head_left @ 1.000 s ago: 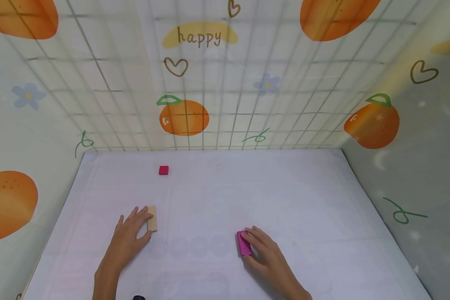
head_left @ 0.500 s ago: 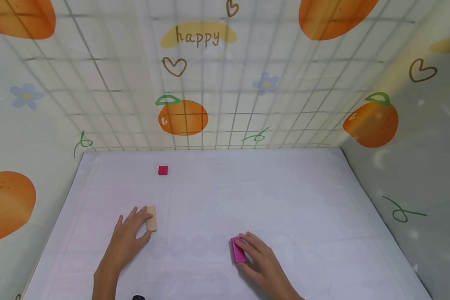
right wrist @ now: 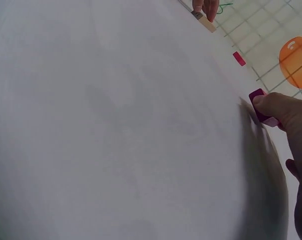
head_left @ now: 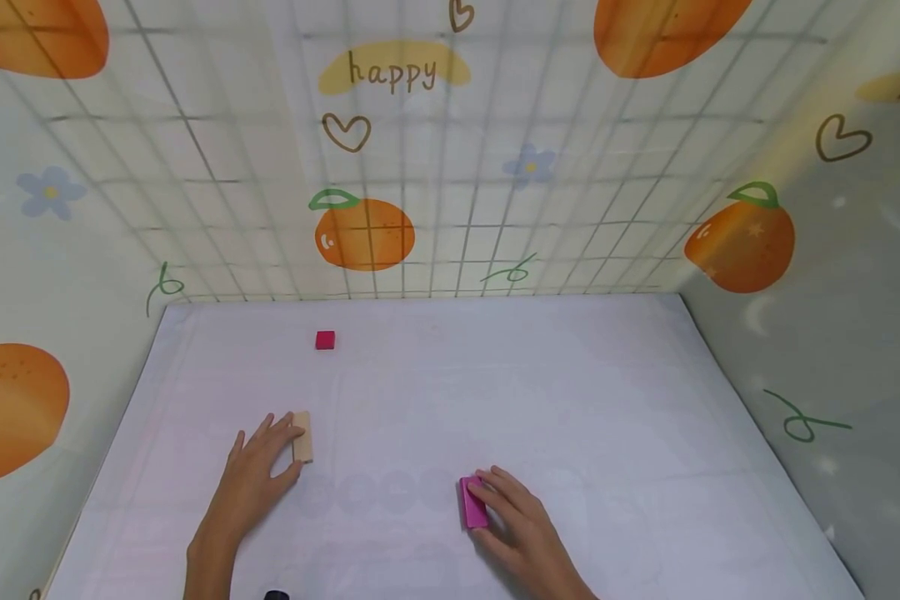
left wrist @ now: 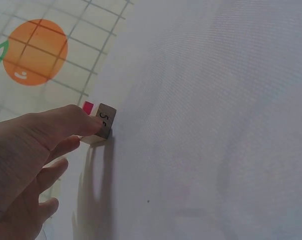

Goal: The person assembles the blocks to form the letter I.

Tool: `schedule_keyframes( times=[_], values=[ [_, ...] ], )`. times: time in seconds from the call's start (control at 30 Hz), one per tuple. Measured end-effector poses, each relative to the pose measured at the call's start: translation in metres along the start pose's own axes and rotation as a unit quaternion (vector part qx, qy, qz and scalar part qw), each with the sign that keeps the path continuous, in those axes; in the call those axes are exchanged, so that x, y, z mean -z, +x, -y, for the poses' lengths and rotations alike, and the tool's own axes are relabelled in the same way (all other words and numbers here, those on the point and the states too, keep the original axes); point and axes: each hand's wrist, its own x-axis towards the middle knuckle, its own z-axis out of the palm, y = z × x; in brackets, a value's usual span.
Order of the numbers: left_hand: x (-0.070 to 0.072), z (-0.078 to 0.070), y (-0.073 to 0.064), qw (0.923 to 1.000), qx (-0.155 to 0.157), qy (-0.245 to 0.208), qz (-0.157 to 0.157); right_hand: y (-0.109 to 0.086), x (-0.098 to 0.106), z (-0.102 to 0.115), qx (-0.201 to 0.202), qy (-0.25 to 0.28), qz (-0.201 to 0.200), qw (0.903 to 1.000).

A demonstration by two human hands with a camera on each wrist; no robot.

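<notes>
A pale wooden block (head_left: 303, 438) lies on the white table at the left, and my left hand (head_left: 249, 481) pinches it. The thumb is at the block's near end and the fingers reach its far end. In the left wrist view, dark print like a 5 shows on the block's end face (left wrist: 105, 116). Toward the middle right, my right hand (head_left: 522, 527) grips a magenta block (head_left: 473, 505) between thumb and fingers. The right wrist view shows the thumb pressed on the end of that magenta block (right wrist: 263, 113).
Farther back on the table (head_left: 585, 375) sits a small red block (head_left: 326, 340). At the near edge a small black object (head_left: 277, 595) is partly in view. A curtain printed with oranges (head_left: 365, 235) hangs behind and along both sides.
My right hand has moved left and slightly nearer with the magenta block, mostly in the first half second. The left hand and wooden block have stayed in place.
</notes>
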Motion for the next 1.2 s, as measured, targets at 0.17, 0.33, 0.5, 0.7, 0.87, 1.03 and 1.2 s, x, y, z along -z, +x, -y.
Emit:
schedule_keyframes(
  times=[0.17, 0.33, 0.5, 0.7, 0.87, 1.03, 1.2],
  values=[
    [-0.0003, 0.0001, -0.0005, 1.0000, -0.001, 0.000, -0.001, 0.0009, -0.0018, 0.0000, 0.004, 0.004, -0.007, 1.0000],
    [-0.0007, 0.0003, -0.0004, 1.0000, -0.002, 0.002, -0.003, 0.0007, -0.0044, -0.0007, 0.011, 0.000, -0.015, 0.9998],
    [-0.0003, 0.0000, -0.0006, 1.0000, -0.006, 0.002, -0.004, 0.0002, -0.0057, -0.0014, 0.010, 0.000, -0.014, 0.9999],
    [-0.0005, 0.0016, -0.0014, 0.9999, -0.011, -0.001, -0.004, 0.0011, -0.0047, -0.0002, 0.016, 0.011, -0.017, 0.9997],
    [-0.0015, 0.0026, -0.0011, 0.9998, -0.017, 0.003, -0.010, 0.0004, -0.0035, 0.0000, 0.005, 0.010, -0.013, 0.9999],
    [0.0002, 0.0012, -0.0011, 0.9996, -0.023, 0.004, -0.016, -0.0010, -0.0027, -0.0007, -0.004, 0.015, -0.009, 0.9998],
    [-0.0001, 0.0026, -0.0008, 0.9996, -0.024, 0.008, -0.012, -0.0006, -0.0022, -0.0021, 0.011, 0.021, -0.015, 0.9996]
  ],
)
